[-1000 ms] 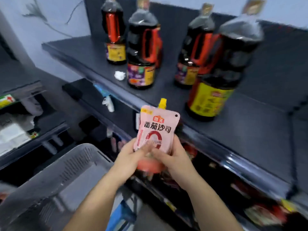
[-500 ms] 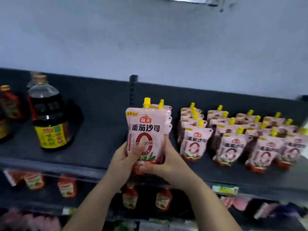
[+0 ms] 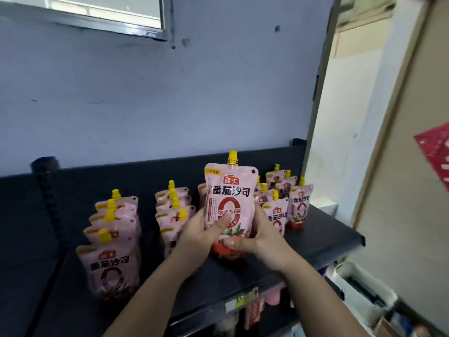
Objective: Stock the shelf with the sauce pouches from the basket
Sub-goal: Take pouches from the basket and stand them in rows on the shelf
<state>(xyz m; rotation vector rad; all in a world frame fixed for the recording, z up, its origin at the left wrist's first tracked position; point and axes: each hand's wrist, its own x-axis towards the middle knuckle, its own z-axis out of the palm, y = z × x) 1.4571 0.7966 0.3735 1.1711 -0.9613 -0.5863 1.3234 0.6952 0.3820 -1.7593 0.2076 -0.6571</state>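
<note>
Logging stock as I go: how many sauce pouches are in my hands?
1: the sauce pouch, upright, gripped by left hand and right hand over the shelf; more could be hidden behind it.

Dim, soft indoor light, cool and bluish across the blue wall (image 3: 121,105), warmer and brighter on the cream wall (image 3: 340,113) at right. Pale glow from the framed pane (image 3: 104,10) at top left. Soft, weak shade only, pooled on the black shelf (image 3: 325,232) beneath the held pouch (image 3: 229,198). Faint sheen on that pouch, sharp enough to read its large print. Softens away from the middle: front left pouch (image 3: 111,266) smeared, red paper (image 3: 435,152) at the right edge streaked, lower-right clutter (image 3: 364,300) a blur. Bows straight lines toward the borders, as with the shelf's front edge and the cream wall's corner.
</note>
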